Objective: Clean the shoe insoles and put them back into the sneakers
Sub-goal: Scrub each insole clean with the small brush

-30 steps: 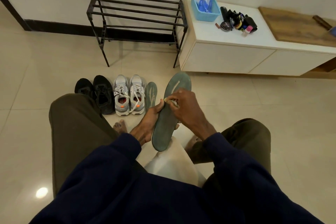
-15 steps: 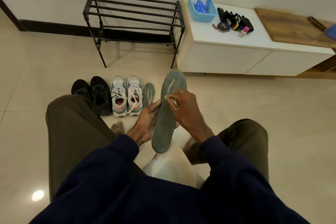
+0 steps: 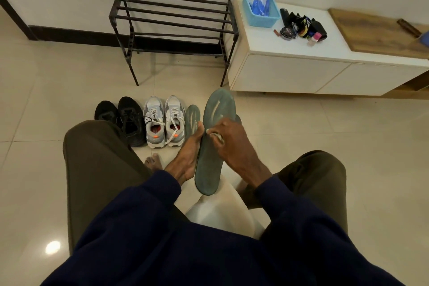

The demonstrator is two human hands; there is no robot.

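Compared with a moment ago, the right hand (image 3: 229, 144) sits slightly lower on the held insole (image 3: 219, 104), nearer its middle. Otherwise the grip is unchanged. Its fingers are curled and pinch a small whitish wipe (image 3: 212, 133) against the insole's upper face. The left hand (image 3: 185, 153) still supports the insole along its left edge, with the thumb up against the rim and the fingers hidden behind it. The insole stands nearly upright between the person's knees, toe end up and heel end low above a white object (image 3: 220, 211) whose nature cannot be told.

A second insole (image 3: 192, 115) lies on the tiled floor (image 3: 301, 134), just beside the right shoe of the grey sneakers (image 3: 162, 121). The sneakers stand side by side, and a black pair of shoes (image 3: 123, 116) is on their left. The held insole and both hands cover part of the floor behind them, and the left knee hides the heels of the black pair.

Further back, a dark metal shoe rack (image 3: 174, 28) stands against the wall. To its right is a low white desk (image 3: 290, 53), which carries a blue basket (image 3: 261, 15), a round tin (image 3: 287, 32) and a wooden board (image 3: 371, 30).
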